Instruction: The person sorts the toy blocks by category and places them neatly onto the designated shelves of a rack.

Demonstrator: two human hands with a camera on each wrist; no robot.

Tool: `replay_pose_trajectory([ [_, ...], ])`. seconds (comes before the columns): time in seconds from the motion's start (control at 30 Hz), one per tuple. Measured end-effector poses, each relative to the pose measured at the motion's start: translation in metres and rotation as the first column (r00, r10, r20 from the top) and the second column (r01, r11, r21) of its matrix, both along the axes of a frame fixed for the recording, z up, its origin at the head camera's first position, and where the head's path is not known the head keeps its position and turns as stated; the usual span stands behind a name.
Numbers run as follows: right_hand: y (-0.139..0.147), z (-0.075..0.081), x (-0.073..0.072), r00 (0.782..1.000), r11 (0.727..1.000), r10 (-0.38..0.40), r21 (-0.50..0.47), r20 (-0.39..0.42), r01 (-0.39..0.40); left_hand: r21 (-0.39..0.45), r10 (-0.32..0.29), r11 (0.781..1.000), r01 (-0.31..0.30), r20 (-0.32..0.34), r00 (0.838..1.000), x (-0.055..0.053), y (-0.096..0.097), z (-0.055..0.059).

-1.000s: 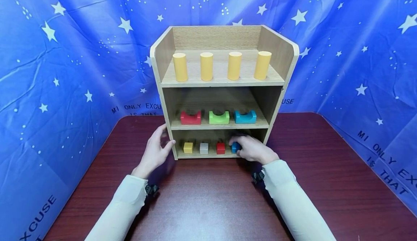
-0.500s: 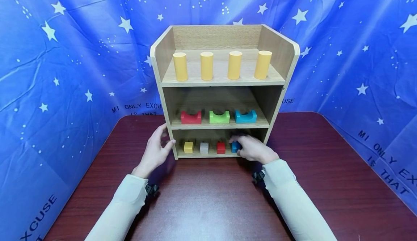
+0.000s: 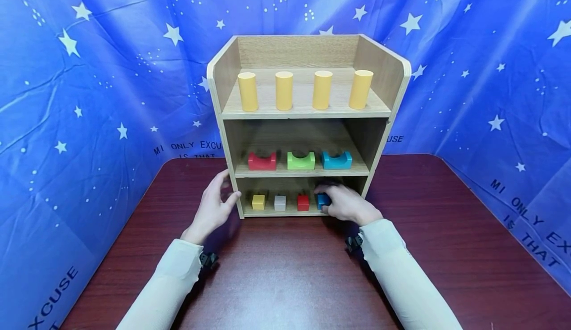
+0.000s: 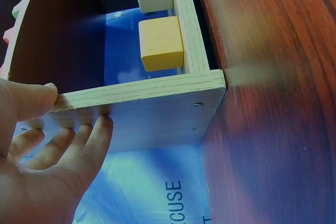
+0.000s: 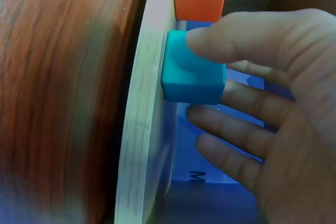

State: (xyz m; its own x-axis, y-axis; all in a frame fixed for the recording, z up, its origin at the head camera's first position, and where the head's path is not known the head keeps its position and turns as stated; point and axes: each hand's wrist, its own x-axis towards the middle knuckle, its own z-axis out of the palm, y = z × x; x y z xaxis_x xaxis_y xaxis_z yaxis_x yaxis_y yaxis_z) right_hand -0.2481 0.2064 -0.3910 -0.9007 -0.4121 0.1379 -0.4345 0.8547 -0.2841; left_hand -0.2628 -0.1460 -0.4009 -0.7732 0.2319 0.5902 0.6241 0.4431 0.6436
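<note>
A small wooden shelf unit (image 3: 301, 173) stands on the table. At its lower left side my left hand (image 3: 214, 207) holds the panel, thumb (image 4: 34, 99) at the front edge and fingers (image 4: 94, 142) against the outer face. On the bottom shelf my right hand (image 3: 348, 205) pinches a blue cube (image 5: 191, 72), thumb on its front and fingers behind. The cube sits at the front lip of the shelf. To its left stand a red cube (image 3: 303, 202), a white cube (image 3: 280, 203) and a yellow cube (image 3: 258, 202) in a row.
Red (image 3: 262, 161), green (image 3: 301, 161) and blue (image 3: 336, 161) arch-cut blocks line the middle shelf. Several yellow cylinders, one the leftmost cylinder (image 3: 248, 92), stand upright on the top shelf. A dark red wood table (image 3: 276, 275) extends in front; a blue starry curtain (image 3: 134, 72) hangs behind.
</note>
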Motion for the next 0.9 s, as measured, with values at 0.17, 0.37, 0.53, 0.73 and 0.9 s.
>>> replay_pose_trajectory([
  [0.17,-0.003,0.003,0.001,1.0,1.0,-0.022,0.001,-0.015,0.022,-0.001,0.007,1.0,-0.007,0.0,1.0,0.001,-0.001,0.0],
  [0.37,-0.009,0.012,0.006,0.998,0.999,-0.033,0.041,-0.044,0.035,0.005,0.003,1.0,-0.003,0.018,1.0,0.002,-0.001,0.0],
  [0.53,-0.015,0.023,0.015,0.995,0.996,-0.016,0.081,-0.095,0.023,0.029,-0.011,1.0,0.01,0.038,0.999,0.005,0.0,0.004],
  [0.73,-0.017,0.026,0.025,0.985,0.999,0.031,0.05,-0.172,-0.023,-0.004,0.013,1.0,-0.013,0.019,1.0,0.006,-0.001,0.004],
  [0.9,-0.012,0.027,0.032,0.96,0.995,0.103,0.014,-0.26,-0.103,-0.113,0.051,0.992,-0.058,-0.063,0.997,0.006,-0.006,0.002],
])
